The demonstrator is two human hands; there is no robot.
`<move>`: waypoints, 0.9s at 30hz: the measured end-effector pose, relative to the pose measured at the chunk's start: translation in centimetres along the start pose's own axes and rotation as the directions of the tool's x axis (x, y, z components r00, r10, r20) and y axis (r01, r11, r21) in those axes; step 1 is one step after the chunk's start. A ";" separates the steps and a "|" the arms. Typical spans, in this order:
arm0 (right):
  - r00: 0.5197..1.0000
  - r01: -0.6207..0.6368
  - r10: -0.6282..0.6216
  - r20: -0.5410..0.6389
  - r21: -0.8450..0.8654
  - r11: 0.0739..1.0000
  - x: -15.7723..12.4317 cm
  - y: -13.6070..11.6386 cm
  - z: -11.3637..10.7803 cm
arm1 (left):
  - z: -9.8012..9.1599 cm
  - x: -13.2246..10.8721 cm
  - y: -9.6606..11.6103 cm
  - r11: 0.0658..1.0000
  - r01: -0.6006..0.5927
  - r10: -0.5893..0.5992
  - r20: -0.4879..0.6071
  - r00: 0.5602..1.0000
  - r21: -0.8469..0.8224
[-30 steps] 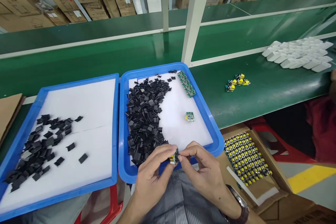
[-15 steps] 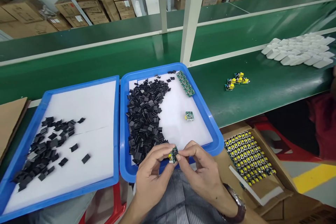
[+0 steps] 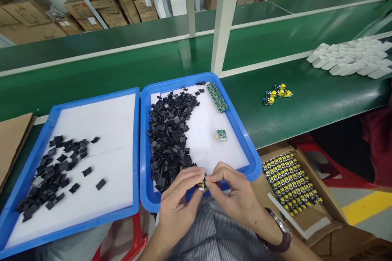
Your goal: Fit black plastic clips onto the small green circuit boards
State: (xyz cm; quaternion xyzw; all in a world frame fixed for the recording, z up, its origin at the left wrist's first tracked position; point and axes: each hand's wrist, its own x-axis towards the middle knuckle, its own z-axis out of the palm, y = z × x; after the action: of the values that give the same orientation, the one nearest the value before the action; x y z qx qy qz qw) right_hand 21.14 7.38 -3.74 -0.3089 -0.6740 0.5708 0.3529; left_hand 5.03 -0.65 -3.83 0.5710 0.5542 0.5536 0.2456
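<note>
Over the near edge of the middle blue tray (image 3: 256,162), my left hand (image 3: 183,195) and my right hand (image 3: 234,195) pinch a small circuit board (image 3: 203,183) between them. The board stands on edge, with a bit of yellow and a white end showing; my fingertips hide most of it. Left of my fingers lies a heap of small black plastic pieces (image 3: 170,130). A loose board with a yellow part (image 3: 221,135) sits on the tray's white liner, and a green panel of joined boards (image 3: 217,97) lies at the far right side.
A second blue tray (image 3: 136,151) at left holds more black pieces (image 3: 61,167). Several yellow-topped boards (image 3: 278,94) and white housings (image 3: 352,59) lie on the green bench (image 3: 245,118). A carton (image 3: 333,195) with rows of boards stands at lower right. A person's red sleeve (image 3: 379,147) shows at right.
The circuit board has turned in my fingers, so its green face shows less and its edge faces me. Both hands stay in nearly the same place.
</note>
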 end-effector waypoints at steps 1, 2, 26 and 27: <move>0.999 -0.025 0.025 0.027 0.009 1.000 0.1 0.0 -0.2 | 0.1 0.0 0.0 1.000 -0.006 0.006 0.007 1.000 0.012; 0.998 -0.051 0.050 0.049 0.029 0.998 0.3 -0.1 -0.5 | 0.1 -0.1 0.1 1.000 0.002 -0.002 0.007 1.000 0.023; 0.962 0.100 -0.174 -0.211 -0.319 0.943 3.1 1.5 -4.0 | 0.6 0.9 0.1 0.927 -0.072 0.047 0.078 0.996 0.367; 0.936 0.049 -0.204 -0.285 -0.469 0.882 4.5 2.3 -6.1 | 0.4 1.3 0.1 0.912 -0.104 0.065 0.110 0.992 0.396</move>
State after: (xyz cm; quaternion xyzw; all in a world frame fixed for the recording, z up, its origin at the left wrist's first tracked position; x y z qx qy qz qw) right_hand 23.75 14.79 -4.85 -0.4277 -0.7398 0.3133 0.4144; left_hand 5.08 0.65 -3.41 0.6582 0.6184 0.4107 0.1254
